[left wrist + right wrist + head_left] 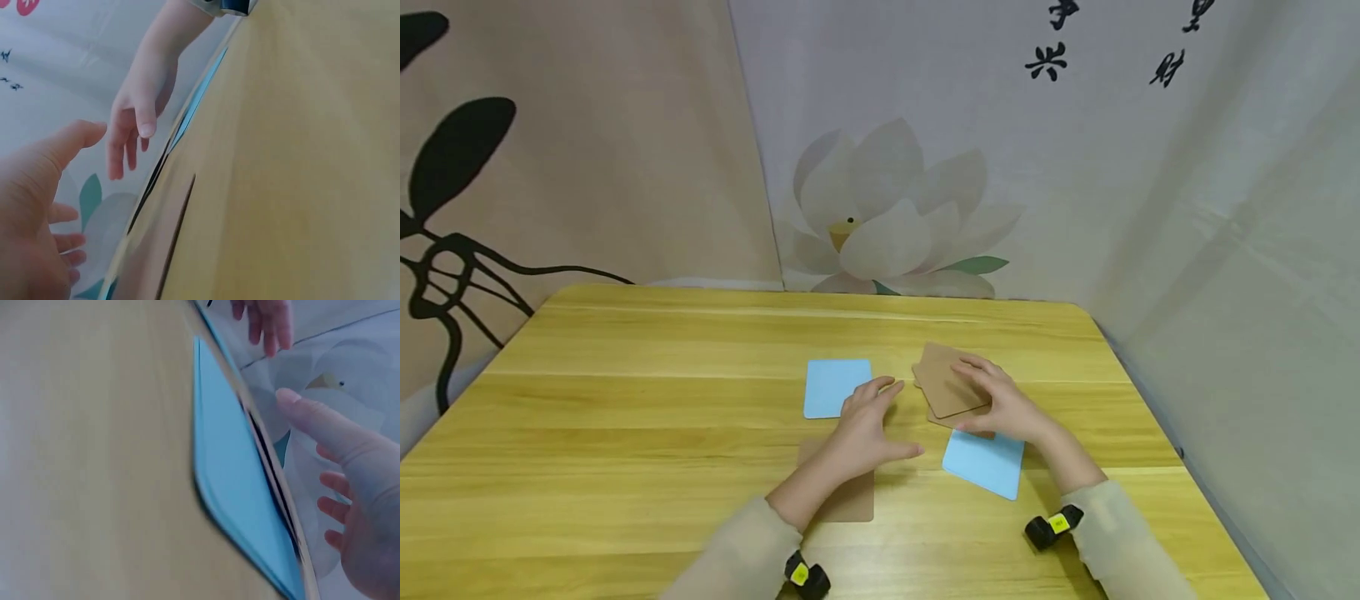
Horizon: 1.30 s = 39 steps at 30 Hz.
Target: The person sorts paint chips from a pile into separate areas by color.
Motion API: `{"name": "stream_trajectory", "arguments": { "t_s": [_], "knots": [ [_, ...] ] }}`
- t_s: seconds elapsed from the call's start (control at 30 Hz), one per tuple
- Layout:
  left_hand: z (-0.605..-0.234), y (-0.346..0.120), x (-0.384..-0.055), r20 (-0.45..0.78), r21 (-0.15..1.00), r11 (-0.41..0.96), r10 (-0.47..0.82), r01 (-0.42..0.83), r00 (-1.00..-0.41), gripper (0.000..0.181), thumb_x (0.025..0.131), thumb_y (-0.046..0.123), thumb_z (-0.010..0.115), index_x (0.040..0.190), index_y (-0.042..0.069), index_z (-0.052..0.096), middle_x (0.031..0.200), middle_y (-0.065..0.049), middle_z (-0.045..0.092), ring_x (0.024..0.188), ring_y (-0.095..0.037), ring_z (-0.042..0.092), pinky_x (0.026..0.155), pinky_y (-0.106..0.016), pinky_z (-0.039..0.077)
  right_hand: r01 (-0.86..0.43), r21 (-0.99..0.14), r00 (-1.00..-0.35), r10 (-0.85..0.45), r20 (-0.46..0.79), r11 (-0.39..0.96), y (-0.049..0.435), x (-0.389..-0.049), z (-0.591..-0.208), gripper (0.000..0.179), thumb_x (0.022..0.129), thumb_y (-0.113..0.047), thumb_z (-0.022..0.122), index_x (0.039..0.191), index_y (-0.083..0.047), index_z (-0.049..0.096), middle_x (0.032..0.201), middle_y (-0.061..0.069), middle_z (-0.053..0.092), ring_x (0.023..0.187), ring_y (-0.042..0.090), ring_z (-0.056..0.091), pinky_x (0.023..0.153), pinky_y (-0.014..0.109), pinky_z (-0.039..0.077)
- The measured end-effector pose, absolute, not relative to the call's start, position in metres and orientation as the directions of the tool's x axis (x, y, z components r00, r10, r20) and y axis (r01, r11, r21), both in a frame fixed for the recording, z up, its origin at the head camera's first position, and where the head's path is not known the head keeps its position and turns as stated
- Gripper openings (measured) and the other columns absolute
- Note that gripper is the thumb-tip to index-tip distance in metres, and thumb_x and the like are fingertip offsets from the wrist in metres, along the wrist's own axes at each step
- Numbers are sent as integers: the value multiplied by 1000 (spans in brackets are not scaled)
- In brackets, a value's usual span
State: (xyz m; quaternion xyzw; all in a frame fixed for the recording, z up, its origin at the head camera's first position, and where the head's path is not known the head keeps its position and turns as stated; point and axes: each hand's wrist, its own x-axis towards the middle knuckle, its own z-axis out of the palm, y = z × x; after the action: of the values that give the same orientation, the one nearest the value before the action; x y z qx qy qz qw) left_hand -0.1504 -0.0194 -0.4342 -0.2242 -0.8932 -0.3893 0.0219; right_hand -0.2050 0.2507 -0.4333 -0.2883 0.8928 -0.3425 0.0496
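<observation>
Square cards with rounded corners lie on the wooden table, some blue and some brown. My left hand (865,429) is over the left pair, a blue card (829,387) at the back and a brown card (853,500) in front, partly hidden by the forearm. Its fingers and thumb are spread, with nothing between them. On the right, my right hand (1003,407) hovers over overlapping brown cards (947,375), fingers parted and holding nothing. Just in front of these lies a tilted blue piece (985,467); in the right wrist view, its doubled edge (231,462) suggests stacked cards.
The wooden table (625,417) has its back edge against a cloth backdrop (925,100) printed with a lotus and dark characters. Another cloth (625,150) with black plant shapes hangs at the left. Each wrist wears a small black device with a yellow label.
</observation>
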Motion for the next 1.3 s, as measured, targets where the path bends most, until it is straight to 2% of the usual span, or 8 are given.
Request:
{"name": "stream_trajectory", "arguments": {
  "t_s": [0.2, 0.53, 0.87, 1.3],
  "knots": [
    [-435, -1, -162, 185, 703, 603, 358, 378, -915, 93, 71, 44, 81, 144, 2, 41, 146, -17, 35, 134, -37, 28, 106, -57, 20, -476, -623, -822, -566, 63, 621, 259, -217, -431, 94, 72, -36, 85, 147, -8, 38, 153, 14, 25, 137, 40, 19, 101, 65, 24],
    [-438, 28, -185, 138, 667, 678, 296, 310, -945, 97, 71, 51, 79, 145, 4, 40, 147, -17, 32, 136, -37, 25, 107, -56, 19, -497, -562, -805, -593, 15, 661, 268, -234, -433, 98, 69, -49, 82, 148, -12, 38, 153, 15, 24, 137, 39, 18, 101, 66, 20],
    [-439, 40, -205, 74, 619, 742, 270, 256, -960, 98, 70, 53, 79, 145, 4, 40, 149, -17, 32, 136, -36, 26, 107, -53, 20, -508, -504, -790, -611, -51, 699, 268, -244, -429, 98, 70, -48, 82, 149, -12, 37, 155, 16, 21, 139, 41, 14, 105, 64, 9],
    [-450, 41, -210, 45, 523, 815, 266, 250, -963, 102, 66, 61, 78, 145, 7, 42, 149, -13, 34, 135, -32, 27, 107, -49, 22, -504, -476, -781, -615, -105, 721, 271, -253, -434, 99, 72, -51, 79, 151, -16, 33, 156, 13, 18, 139, 43, 11, 105, 63, 6]
  ]
}}
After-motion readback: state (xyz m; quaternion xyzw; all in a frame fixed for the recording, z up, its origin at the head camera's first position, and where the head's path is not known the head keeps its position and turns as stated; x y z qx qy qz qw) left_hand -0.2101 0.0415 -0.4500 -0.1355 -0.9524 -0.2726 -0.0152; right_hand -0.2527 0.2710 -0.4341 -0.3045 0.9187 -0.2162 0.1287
